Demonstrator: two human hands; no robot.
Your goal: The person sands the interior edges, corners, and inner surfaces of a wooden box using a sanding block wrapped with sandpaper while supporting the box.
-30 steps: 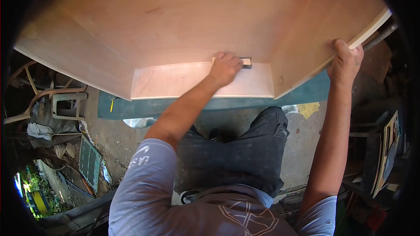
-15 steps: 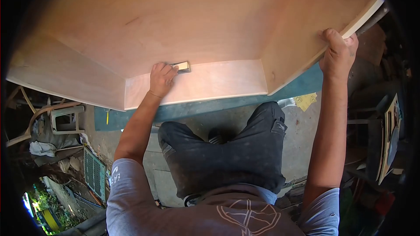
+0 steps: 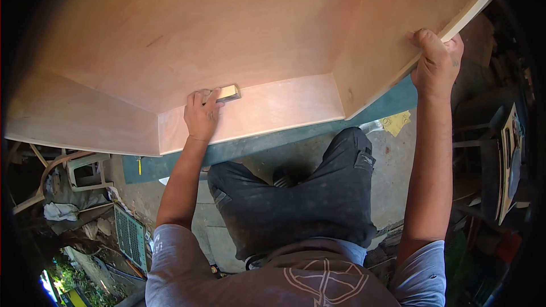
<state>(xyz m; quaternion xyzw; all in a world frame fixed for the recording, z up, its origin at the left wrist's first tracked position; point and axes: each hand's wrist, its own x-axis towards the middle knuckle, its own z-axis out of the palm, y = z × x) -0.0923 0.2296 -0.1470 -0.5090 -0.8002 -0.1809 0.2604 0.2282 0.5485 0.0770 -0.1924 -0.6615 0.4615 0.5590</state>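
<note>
A large plywood box [image 3: 250, 34], open towards me, rests on a blue-green surface [image 3: 256, 143]. My left hand [image 3: 202, 115] is closed on a small sanding block [image 3: 230, 92], pale on top with a dark edge. The block lies at the near inner side panel [image 3: 273, 105] of the box, by the corner with the broad panel. My right hand [image 3: 438, 59] grips the edge of the right-hand panel [image 3: 392, 34], thumb on the inner face and fingers hidden behind it.
A yellow paper sheet [image 3: 396, 123] lies at the right by my knee. On the left are a pale plastic stool [image 3: 90, 171], a green crate [image 3: 131, 236] and a curved wooden piece [image 3: 46, 173]. Boards [image 3: 508, 165] lean at the right.
My left hand and the sanding block have moved a little to the left along the corner. The box appears shifted slightly in view. My right hand keeps its grip on the panel edge.
</note>
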